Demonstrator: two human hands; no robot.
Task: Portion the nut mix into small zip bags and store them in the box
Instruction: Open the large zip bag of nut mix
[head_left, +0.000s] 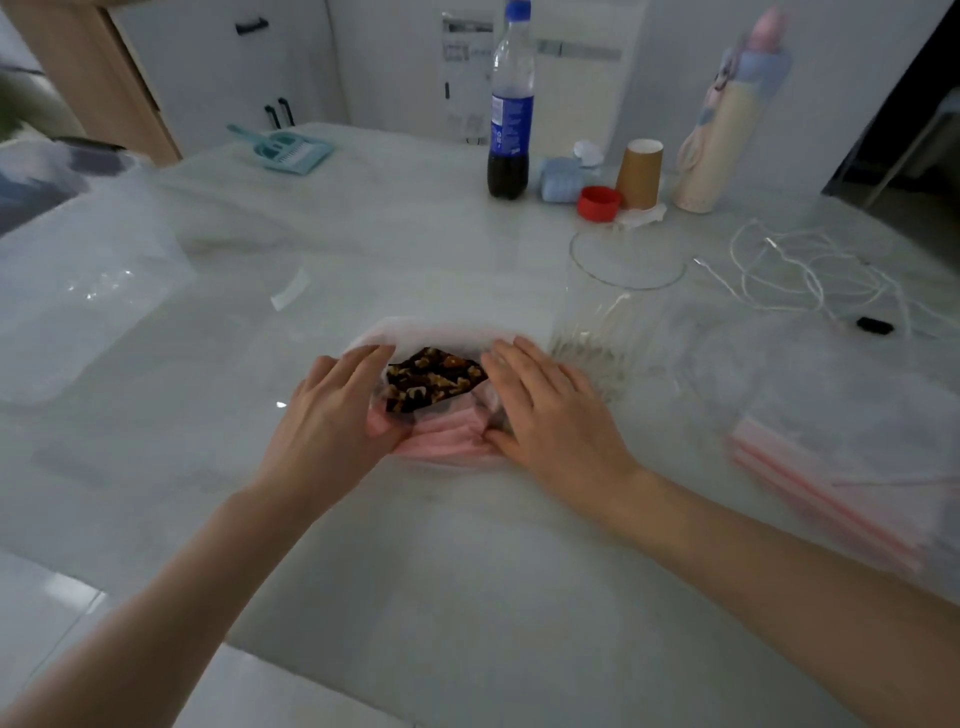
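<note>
A small zip bag with a pink zip strip lies mid-table, holding dark nut mix. My left hand rests on the bag's left side, thumb under its pink edge. My right hand lies flat on the right side with straight fingers, thumb at the zip strip. A clear plastic box sits at the far left. A tall clear jar stands just right of the bag. A stack of spare zip bags with pink strips lies at the right.
At the back of the white table stand a cola bottle, a red lid, a paper cup and a pastel flask. A teal scoop lies back left, and a white cable sprawls at the right.
</note>
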